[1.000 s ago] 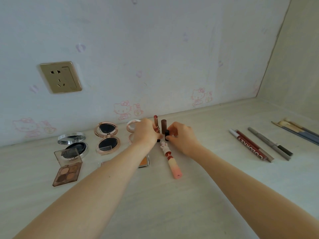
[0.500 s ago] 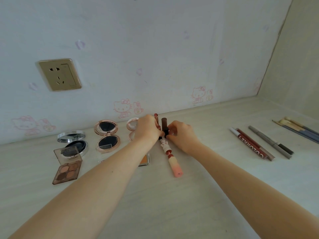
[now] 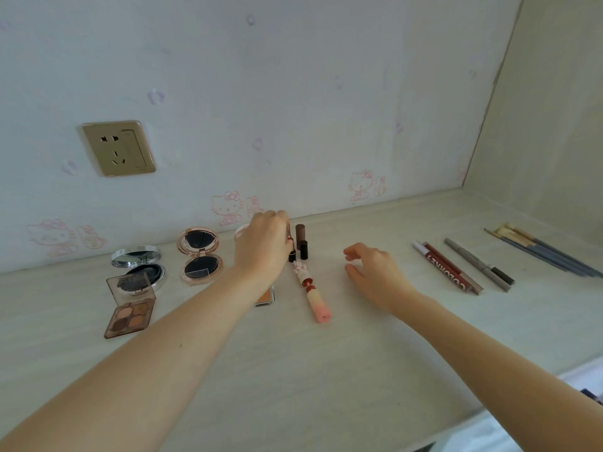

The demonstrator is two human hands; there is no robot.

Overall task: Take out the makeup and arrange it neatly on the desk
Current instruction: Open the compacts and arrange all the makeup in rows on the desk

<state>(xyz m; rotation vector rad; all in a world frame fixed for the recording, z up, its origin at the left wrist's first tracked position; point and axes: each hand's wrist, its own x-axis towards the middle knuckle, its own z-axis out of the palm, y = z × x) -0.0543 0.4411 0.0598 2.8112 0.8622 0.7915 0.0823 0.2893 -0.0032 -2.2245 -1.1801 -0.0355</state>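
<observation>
Pale wooden desk bearing upright lipsticks.
Left hand pinches slim rose-gold lipstick tube; right hand, at three o'clock of brown cylindrical lipstick, hovers loosely spread.

Hidden behind the left hand
The left hand covers most of a pink compact and an orange palette.

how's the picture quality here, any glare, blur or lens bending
Head view: soft, even daylight, no harsh glare, only faint shadows under the arms. Wide-angle bending is strong: the desk edge and the wall corner curve. The left hand by the lipsticks and the right hand look slightly soft; the compact mirrors reflect dark, and the pencils stay fairly sharp.
</observation>
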